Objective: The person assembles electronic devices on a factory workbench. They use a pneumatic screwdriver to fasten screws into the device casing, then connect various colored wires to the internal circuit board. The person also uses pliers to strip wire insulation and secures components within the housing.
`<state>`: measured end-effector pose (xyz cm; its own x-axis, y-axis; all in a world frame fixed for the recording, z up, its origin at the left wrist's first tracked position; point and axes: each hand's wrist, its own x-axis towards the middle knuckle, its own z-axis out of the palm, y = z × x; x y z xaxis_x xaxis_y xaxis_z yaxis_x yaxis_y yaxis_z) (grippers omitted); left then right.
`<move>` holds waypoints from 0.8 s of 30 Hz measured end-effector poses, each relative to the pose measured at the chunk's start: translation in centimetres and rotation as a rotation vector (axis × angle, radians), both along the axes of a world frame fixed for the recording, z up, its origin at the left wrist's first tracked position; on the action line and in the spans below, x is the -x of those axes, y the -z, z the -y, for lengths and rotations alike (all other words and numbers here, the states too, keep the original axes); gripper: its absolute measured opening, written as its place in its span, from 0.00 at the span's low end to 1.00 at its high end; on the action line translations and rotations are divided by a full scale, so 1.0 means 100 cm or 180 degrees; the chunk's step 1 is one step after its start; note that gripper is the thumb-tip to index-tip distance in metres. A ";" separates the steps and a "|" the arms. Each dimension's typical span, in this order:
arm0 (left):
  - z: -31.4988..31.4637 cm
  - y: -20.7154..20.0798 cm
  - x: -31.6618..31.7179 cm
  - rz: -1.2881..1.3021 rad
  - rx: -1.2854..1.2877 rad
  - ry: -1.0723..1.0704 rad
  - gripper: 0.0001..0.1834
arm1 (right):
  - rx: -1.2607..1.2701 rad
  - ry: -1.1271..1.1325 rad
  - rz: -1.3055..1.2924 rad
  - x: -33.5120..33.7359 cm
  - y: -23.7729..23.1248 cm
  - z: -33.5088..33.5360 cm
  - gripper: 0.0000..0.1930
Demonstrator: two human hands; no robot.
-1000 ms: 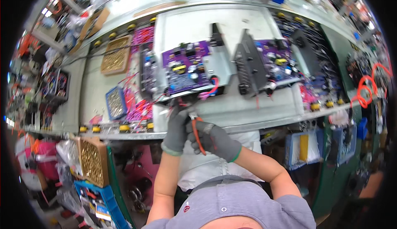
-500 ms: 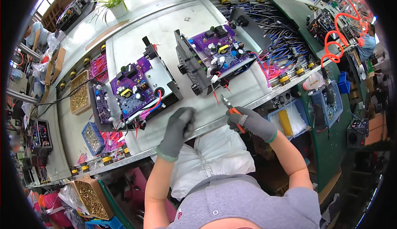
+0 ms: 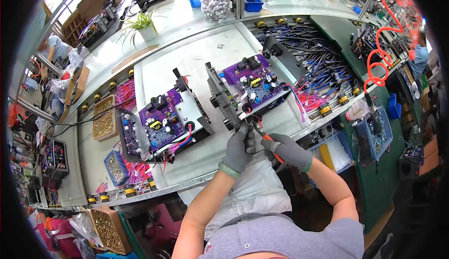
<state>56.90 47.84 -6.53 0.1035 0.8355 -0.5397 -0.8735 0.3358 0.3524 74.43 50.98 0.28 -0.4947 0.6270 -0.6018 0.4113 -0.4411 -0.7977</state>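
Observation:
My left hand (image 3: pixel 239 150), in a grey glove, is closed at the lower corner of the right-hand metal chassis (image 3: pixel 225 104). Its fingertips pinch at the thin red wire below a small white connector (image 3: pixel 242 115); the fingers hide most of that wire. My right hand (image 3: pixel 291 153), also gloved, grips orange-handled pliers (image 3: pixel 267 140). Their metal jaws point up and left, close beside my left fingertips, and I cannot tell whether they touch the wire. Above both hands, a purple circuit board (image 3: pixel 250 79) with upright components sits in this chassis.
To the left stands a second chassis with a purple board (image 3: pixel 161 121) and red and blue wires. Cable bundles (image 3: pixel 318 67) lie at the back right. Boxes of small screws (image 3: pixel 105 118) and metal parts (image 3: pixel 115 168) are left. An orange coiled hose (image 3: pixel 374 62) hangs right.
My left hand has moved right and up to the chassis corner, closing at the hanging wire. The pliers have come alongside its fingertips. The whole view has shifted slightly.

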 end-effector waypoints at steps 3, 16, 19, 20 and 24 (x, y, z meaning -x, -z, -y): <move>-0.001 0.007 0.001 0.0109 -0.0047 0.0022 0.08 | 0.0087 -0.0065 -0.0034 -0.001 -0.001 -0.001 0.22; -0.003 0.010 0.001 0.0011 -0.0280 0.0216 0.10 | 0.0000 -0.0201 0.0141 -0.001 -0.003 -0.023 0.24; 0.002 0.017 0.001 -0.0325 -0.0474 0.0093 0.10 | -0.0337 -0.0300 0.0439 0.009 -0.006 -0.021 0.21; 0.002 0.018 0.000 -0.0522 -0.0550 -0.0018 0.11 | -0.0485 -0.0424 0.0545 0.010 -0.006 -0.019 0.20; 0.021 0.030 -0.005 -0.1409 -0.1158 -0.0178 0.13 | -0.2390 -0.1105 0.1007 -0.022 0.009 -0.012 0.16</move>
<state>57.42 45.76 -9.52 -0.1165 0.9732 -0.1984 -0.6295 0.0822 0.7727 76.61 52.20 -0.67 -0.6106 0.7570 -0.2325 0.6750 0.3440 -0.6528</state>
